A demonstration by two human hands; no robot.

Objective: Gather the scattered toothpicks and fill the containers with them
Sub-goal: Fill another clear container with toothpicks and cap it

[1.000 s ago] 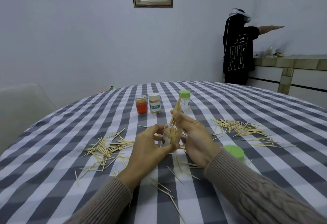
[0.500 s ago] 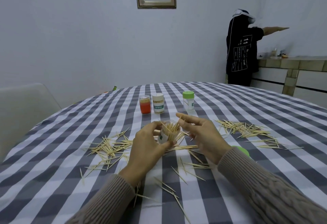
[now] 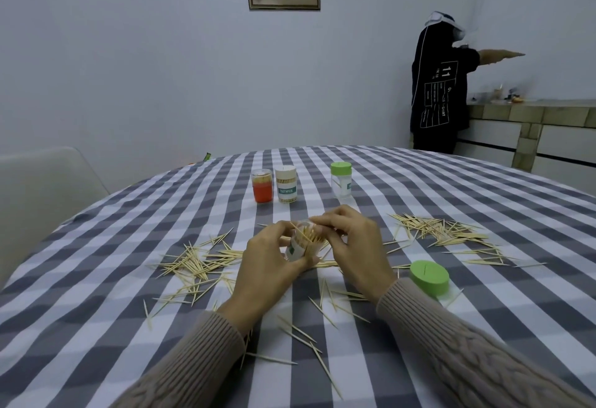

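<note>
Centre frame: left hand (image 3: 271, 262) grips an open clear container (image 3: 301, 246), tilted, packed with toothpicks. Right hand (image 3: 353, 246) fingers curl at its mouth, apparently pinching toothpicks. Loose toothpicks (image 3: 193, 262) litter the checked tabletop (image 3: 96, 311); green lid (image 3: 429, 278) lower right.

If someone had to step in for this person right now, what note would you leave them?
Left hand grips the open container, tilted and nearly full. Right hand pinches toothpicks at its mouth.
Its green lid lies to the right on the table.
Done: the orange jar and the labelled jar look filled.
Left: the green-capped jar looks empty; piles remain at left, at right, and loose ones near you.
</note>
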